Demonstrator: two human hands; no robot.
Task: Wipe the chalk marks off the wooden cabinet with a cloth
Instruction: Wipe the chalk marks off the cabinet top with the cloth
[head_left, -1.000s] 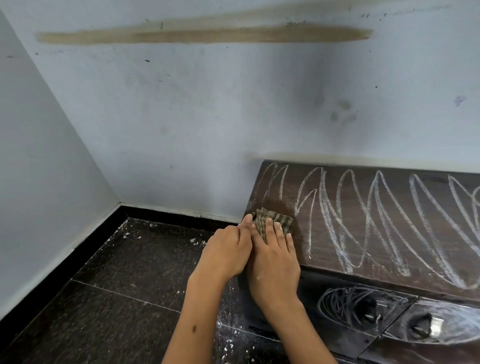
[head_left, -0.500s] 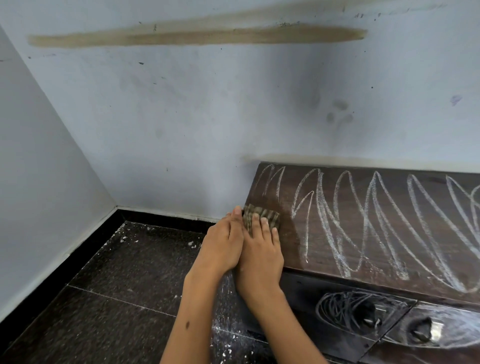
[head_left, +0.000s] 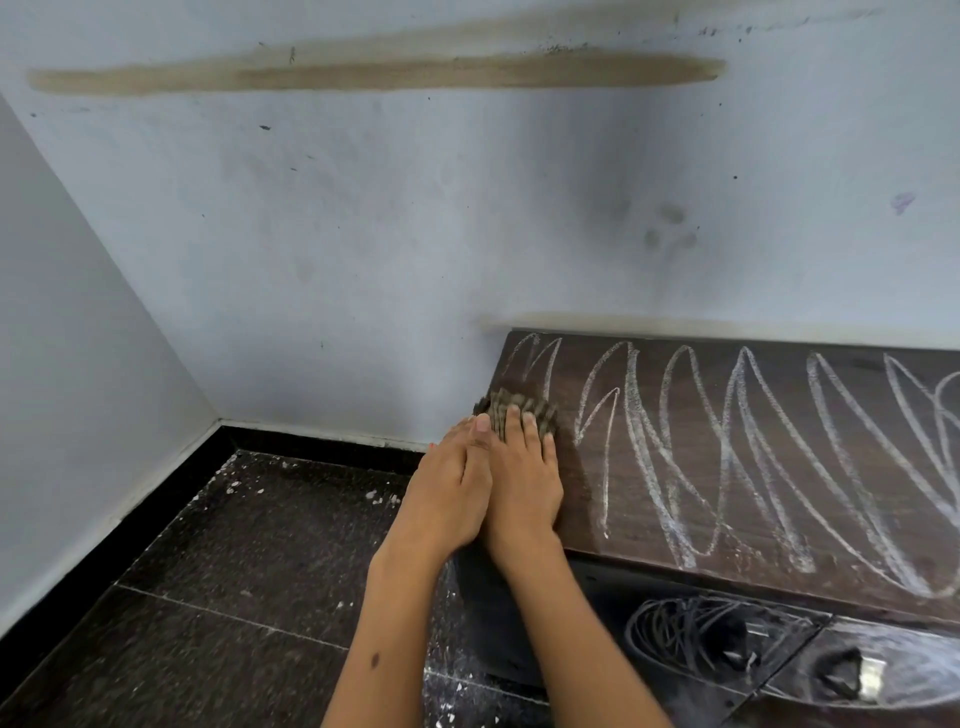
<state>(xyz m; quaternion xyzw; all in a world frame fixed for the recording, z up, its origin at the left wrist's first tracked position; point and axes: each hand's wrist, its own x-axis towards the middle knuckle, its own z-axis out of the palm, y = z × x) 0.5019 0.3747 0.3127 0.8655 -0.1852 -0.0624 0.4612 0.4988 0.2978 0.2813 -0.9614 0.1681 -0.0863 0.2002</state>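
A dark wooden cabinet (head_left: 779, 525) stands against the wall at the right, its top covered in white looping chalk marks (head_left: 737, 447). A small striped grey-brown cloth (head_left: 514, 408) lies near the top's left edge. My right hand (head_left: 522, 480) presses flat on the cloth with straight fingers. My left hand (head_left: 449, 491) lies beside it at the cabinet's left edge, its thumb over the right hand and touching the cloth. A strip of wood around the hands shows only faint chalk.
Chalk scribbles also cover the two drawer fronts (head_left: 691, 639) with metal handles below the top. The blue wall (head_left: 363, 234) meets a side wall in a corner at the left. White crumbs are scattered on the dark tiled floor (head_left: 234, 571).
Both hands have pushed the cloth away from me along the cabinet's left edge, toward the wall. The chalk loops to the right look unchanged.
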